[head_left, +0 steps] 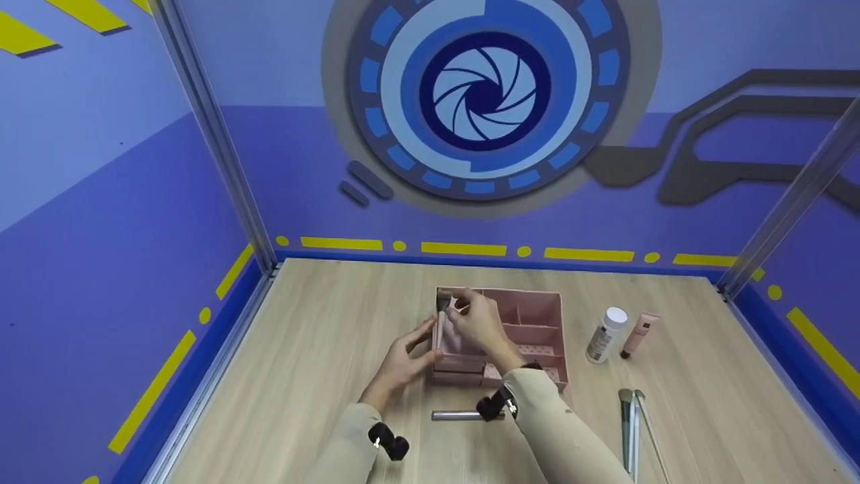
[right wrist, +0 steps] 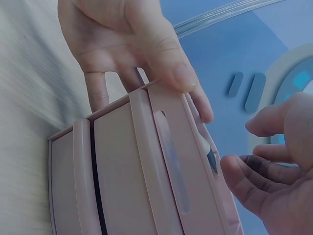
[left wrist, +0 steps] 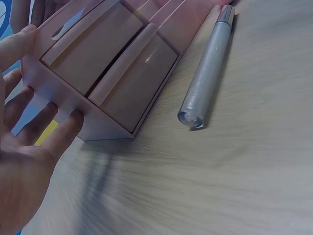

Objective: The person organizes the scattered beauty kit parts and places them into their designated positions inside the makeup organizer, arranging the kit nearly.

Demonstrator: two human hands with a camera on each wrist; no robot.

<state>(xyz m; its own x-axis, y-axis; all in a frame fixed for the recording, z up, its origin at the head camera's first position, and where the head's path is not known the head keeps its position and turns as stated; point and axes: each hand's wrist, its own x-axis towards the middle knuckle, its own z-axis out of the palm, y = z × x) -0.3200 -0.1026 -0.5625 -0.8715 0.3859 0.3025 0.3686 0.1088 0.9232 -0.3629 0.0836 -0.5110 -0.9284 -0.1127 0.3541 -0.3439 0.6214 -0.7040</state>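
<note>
A pink organizer [head_left: 563, 336] with compartments and front drawers stands on the table. My left hand [head_left: 402, 363] rests against its left side, fingers spread and fairly straight along the outer wall, thumb at the top front edge. Over the back left compartment is my right hand [head_left: 480, 323], with loosely bent fingers and nothing between them in the right wrist view. Next to its fingertips, a makeup brush [head_left: 444, 300] with dark bristles stands tilted in that compartment. Before the organizer lies a glittery clear tube with a silver cap [left wrist: 208, 68], partly covered by the right wrist camera in the head view.
Right of the organizer stand a white bottle [head_left: 607, 336] and a pink squeeze tube [head_left: 640, 334]. Several makeup brushes [head_left: 628, 423] lie at the front right. A small dotted pink item [head_left: 536, 350] sits inside the organizer. Blue panels [head_left: 396, 265] border the table.
</note>
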